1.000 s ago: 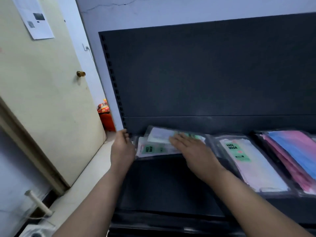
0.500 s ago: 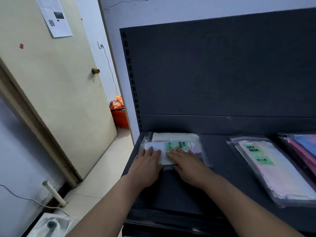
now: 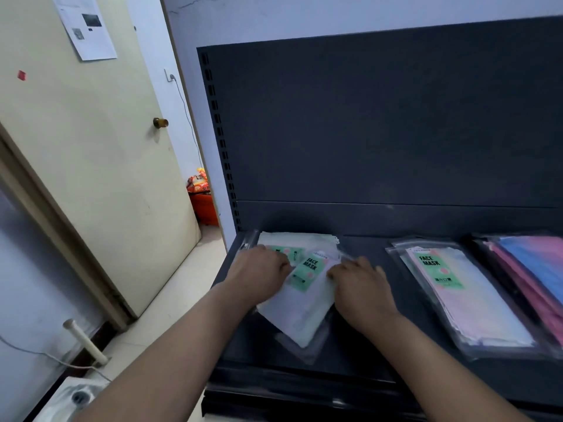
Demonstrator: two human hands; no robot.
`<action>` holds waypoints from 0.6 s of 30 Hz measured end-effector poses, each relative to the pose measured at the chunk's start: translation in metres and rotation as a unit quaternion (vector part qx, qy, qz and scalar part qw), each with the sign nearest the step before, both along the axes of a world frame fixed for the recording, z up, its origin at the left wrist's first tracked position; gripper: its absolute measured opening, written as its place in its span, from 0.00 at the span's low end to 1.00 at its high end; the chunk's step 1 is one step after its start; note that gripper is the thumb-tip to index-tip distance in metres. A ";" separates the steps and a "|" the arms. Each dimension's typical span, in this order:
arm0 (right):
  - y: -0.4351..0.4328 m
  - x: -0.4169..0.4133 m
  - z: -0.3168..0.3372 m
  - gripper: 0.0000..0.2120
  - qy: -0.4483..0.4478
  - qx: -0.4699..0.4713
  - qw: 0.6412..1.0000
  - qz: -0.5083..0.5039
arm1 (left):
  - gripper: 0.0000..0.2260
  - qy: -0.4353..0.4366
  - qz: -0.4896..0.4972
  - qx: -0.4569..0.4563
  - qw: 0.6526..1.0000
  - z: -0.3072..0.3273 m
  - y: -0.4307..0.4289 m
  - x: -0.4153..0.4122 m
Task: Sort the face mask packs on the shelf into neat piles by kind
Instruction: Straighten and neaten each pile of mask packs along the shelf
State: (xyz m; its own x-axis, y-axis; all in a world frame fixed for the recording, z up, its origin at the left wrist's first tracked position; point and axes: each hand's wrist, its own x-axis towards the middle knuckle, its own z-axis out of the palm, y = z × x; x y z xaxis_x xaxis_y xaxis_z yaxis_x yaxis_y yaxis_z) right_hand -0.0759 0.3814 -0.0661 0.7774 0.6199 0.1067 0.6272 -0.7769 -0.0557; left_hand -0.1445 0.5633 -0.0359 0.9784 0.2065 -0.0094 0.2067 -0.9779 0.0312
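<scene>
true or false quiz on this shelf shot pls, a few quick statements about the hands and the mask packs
1. Both hands rest on the tilted white pack at the shelf's left end. True: left hand, right hand.
2. The pink pack is under the right hand. False: it lies apart, to the right.
3. The white pack's label reads FACE MASK. True.
4. The door is right of the shelf. False: it is on the left.
5. The blue and pink packs lie at the far right. True.
</scene>
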 end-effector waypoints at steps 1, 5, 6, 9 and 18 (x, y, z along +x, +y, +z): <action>-0.002 -0.002 0.001 0.15 -0.003 0.009 1.000 -0.006 | 0.18 0.004 0.014 0.003 1.000 -0.003 0.001 0.000; -0.001 -0.005 -0.004 0.16 0.064 0.058 0.996 0.003 | 0.20 0.027 -0.002 -0.012 1.000 -0.015 -0.009 -0.008; 0.000 -0.002 -0.004 0.16 0.086 0.063 0.994 0.021 | 0.19 0.006 -0.010 -0.004 1.000 -0.014 -0.011 -0.008; 0.000 0.001 0.001 0.20 0.155 0.090 0.982 0.056 | 0.14 -0.025 -0.041 0.011 0.999 -0.012 -0.010 -0.010; -0.009 -0.027 0.006 0.51 0.172 0.082 0.980 -0.050 | 0.27 -0.112 -0.014 -0.068 0.991 -0.026 -0.021 0.002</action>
